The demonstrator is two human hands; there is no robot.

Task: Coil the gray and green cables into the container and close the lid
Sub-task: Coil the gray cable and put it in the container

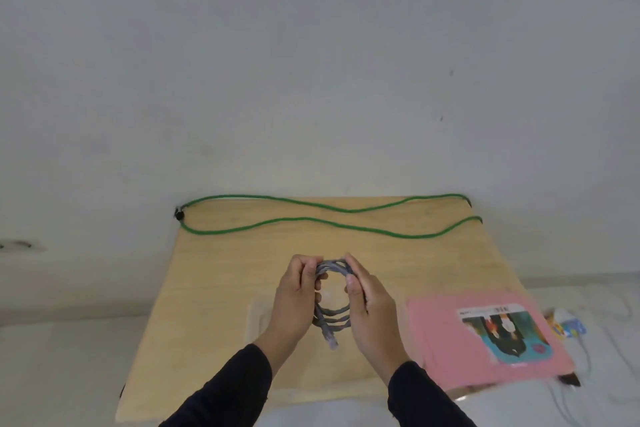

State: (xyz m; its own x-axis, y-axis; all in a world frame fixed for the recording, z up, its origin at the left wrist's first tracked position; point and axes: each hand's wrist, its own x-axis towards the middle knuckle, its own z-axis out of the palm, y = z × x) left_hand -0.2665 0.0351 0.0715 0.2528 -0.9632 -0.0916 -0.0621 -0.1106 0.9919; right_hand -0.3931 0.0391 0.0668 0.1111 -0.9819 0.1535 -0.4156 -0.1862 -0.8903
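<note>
The gray cable is wound into a small coil of several loops, held upright above the wooden board. My left hand grips the coil's left side and my right hand grips its right side. One clear plug end hangs down from the bottom of the coil. The green cable lies uncoiled in two long wavy runs across the far edge of the board. A clear, hard-to-see container sits on the board below my hands, mostly hidden by them. Its lid I cannot make out.
A pink folder with a printed picture lies on the board's right side. Small colourful items and white cords lie right of it on the white surface. A white wall rises straight behind the board.
</note>
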